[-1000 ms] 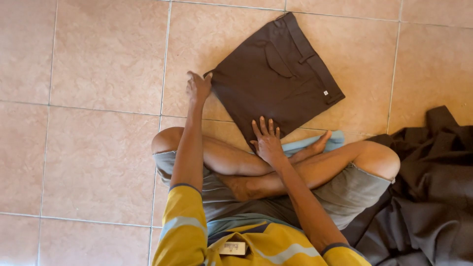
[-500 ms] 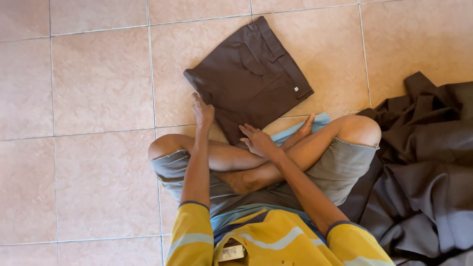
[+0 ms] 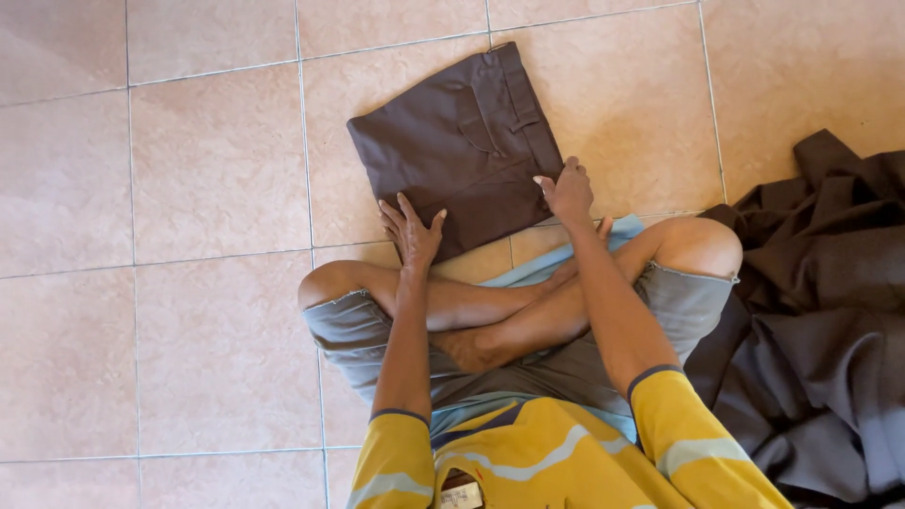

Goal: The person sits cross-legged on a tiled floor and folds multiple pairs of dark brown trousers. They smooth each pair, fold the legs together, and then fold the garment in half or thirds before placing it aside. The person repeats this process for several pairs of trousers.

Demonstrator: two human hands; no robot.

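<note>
Right hand (image 3: pixel 568 193) moved onto folded shorts (image 3: pixel 452 146); dark cloth pile (image 3: pixel 820 311) beside

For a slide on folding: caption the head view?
Seated cross-legged on tiles, left hand and right hand press folded brown shorts.

The folded shorts (image 3: pixel 457 151) lie flat on the tiled floor (image 3: pixel 189 188), in front of the crossed legs (image 3: pixel 509 311). The left hand (image 3: pixel 412 231) rests on their near left corner, the right hand (image 3: pixel 568 193) on the near right edge (both touching). A pile of cloth (image 3: pixel 820 311) lies to the right, beside the knee.
</note>
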